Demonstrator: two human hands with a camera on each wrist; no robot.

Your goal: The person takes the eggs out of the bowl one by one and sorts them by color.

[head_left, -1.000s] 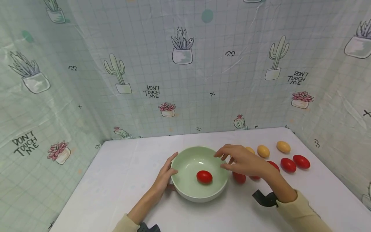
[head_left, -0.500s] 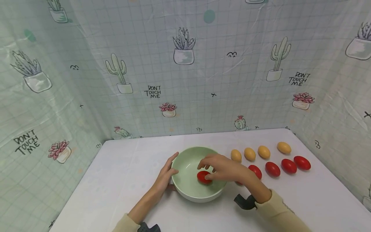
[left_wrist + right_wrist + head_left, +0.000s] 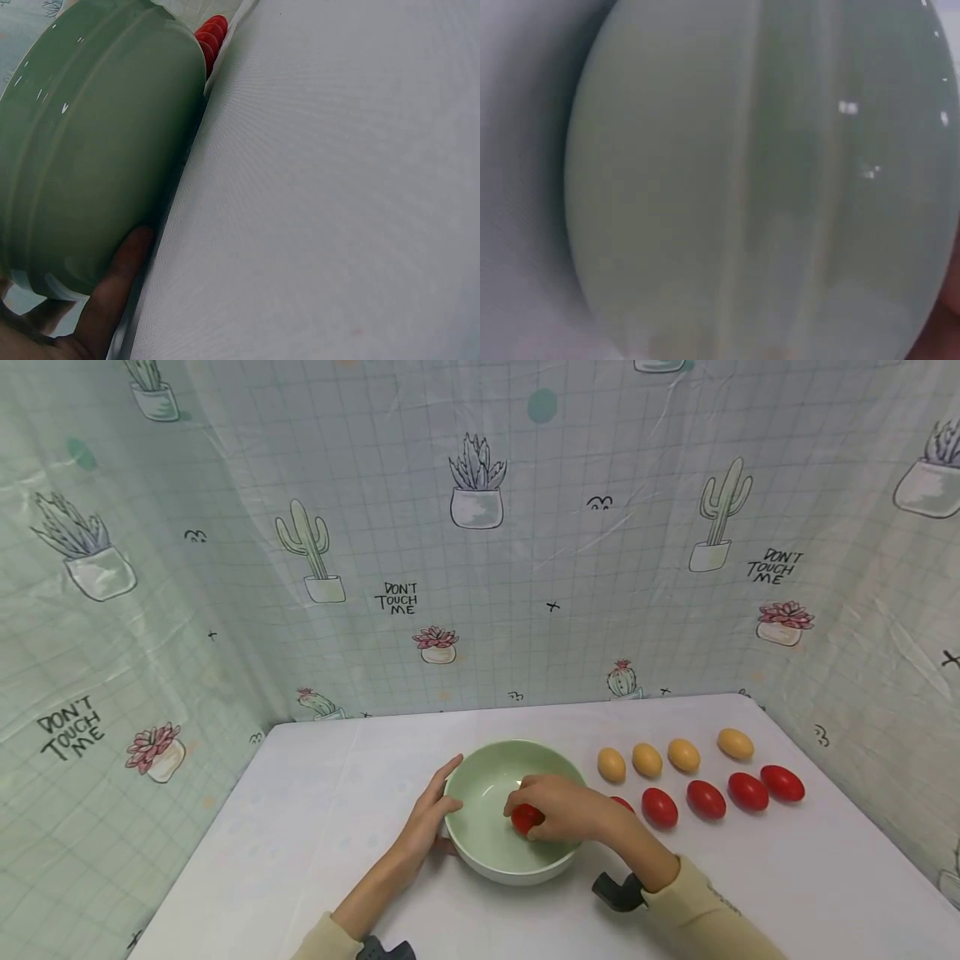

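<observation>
A light green bowl (image 3: pixel 483 860) stands on the white table. My left hand (image 3: pixel 420 822) holds its left side, with the thumb at the rim; in the left wrist view, a finger (image 3: pixel 120 281) lies along the bowl's lower wall. Inside the bowl, my right hand (image 3: pixel 558 806) pinches a glossy red egg-shaped object (image 3: pixel 526 818) between thumb and fingers. The fingers partly cover it. In the right wrist view the bowl's outer wall (image 3: pixel 675 180) fills most of the picture, and the grip is hidden.
Right of the bowl, several red egg-shaped objects (image 3: pixel 706 799) lie in a slanting row. Behind them runs a row of several smaller yellow ones (image 3: pixel 683 755). A printed cactus curtain (image 3: pixel 525 568) hangs behind and beside the table (image 3: pixel 330 793).
My right hand has moved left from above the bowl's right rim, down into the bowl, and its fingers have closed round the red egg-shaped object. The left hand and bowl stay put.
</observation>
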